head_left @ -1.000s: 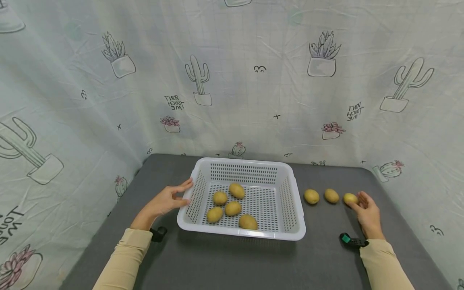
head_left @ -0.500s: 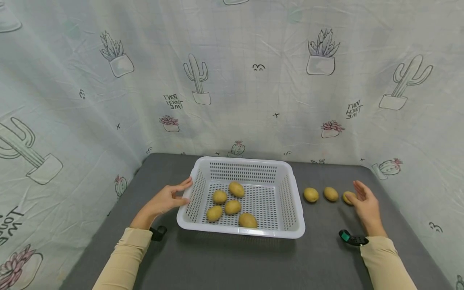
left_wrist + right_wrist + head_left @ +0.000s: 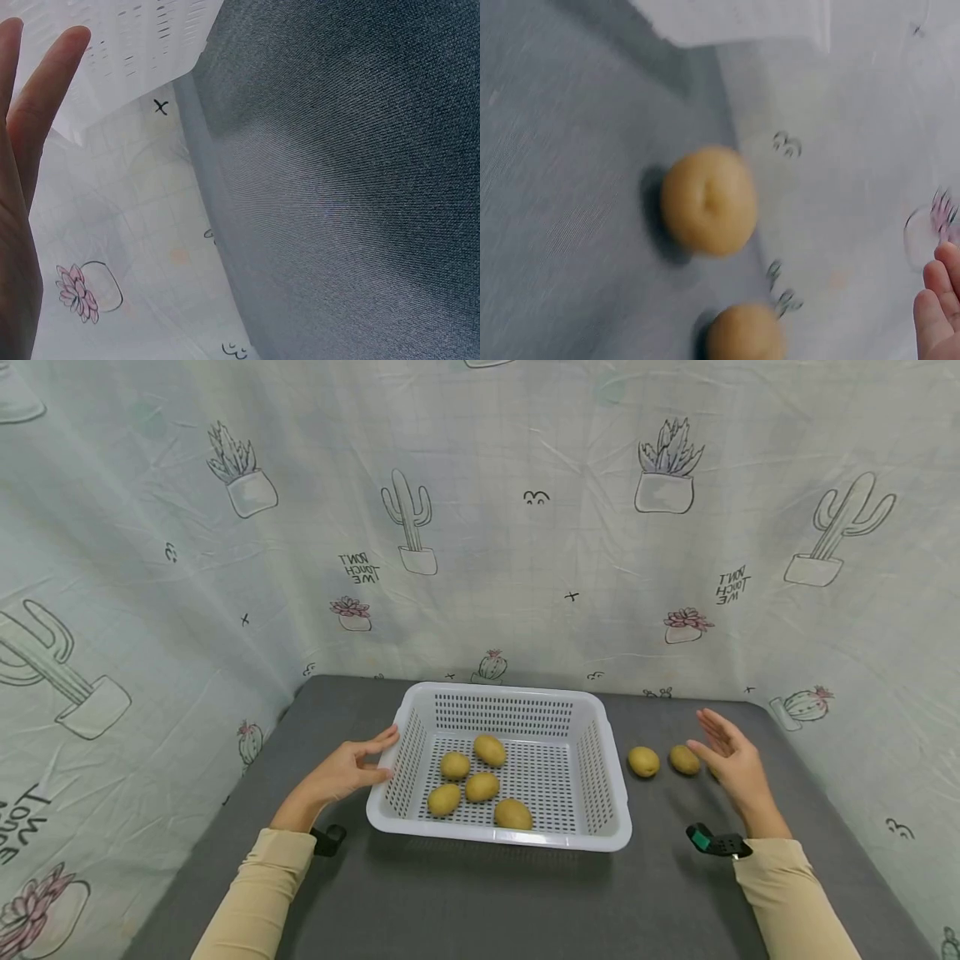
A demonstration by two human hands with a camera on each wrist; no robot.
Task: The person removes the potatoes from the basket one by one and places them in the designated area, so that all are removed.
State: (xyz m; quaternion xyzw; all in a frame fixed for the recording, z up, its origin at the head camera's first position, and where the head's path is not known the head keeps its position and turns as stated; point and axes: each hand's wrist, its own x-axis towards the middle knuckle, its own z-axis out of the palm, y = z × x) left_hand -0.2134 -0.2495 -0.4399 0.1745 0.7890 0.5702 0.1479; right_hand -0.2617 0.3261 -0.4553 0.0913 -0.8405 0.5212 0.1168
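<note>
A white plastic basket (image 3: 498, 838) with slotted walls stands mid-table in the head view, several yellow-brown potatoes (image 3: 482, 787) lying on its floor. My left hand (image 3: 337, 774) touches the basket's left rim, fingers and thumb extended; the left wrist view shows straight fingers (image 3: 46, 94) against the basket wall. Right of the basket, a potato (image 3: 643, 762) and a second potato (image 3: 684, 760) rest on the table. A third, mostly covered potato (image 3: 713, 772) peeks out by my right hand (image 3: 738, 772), which hovers with loose, spread fingers and holds nothing.
The dark grey table (image 3: 480, 910) runs back to a pale curtain (image 3: 480, 543) printed with cactus drawings. Black wristbands (image 3: 720, 843) are worn on both wrists.
My right hand has let go of the rightmost potato, lifted, and moved left over the row, now covering most of that potato. My left hand and the basket have stayed put.
</note>
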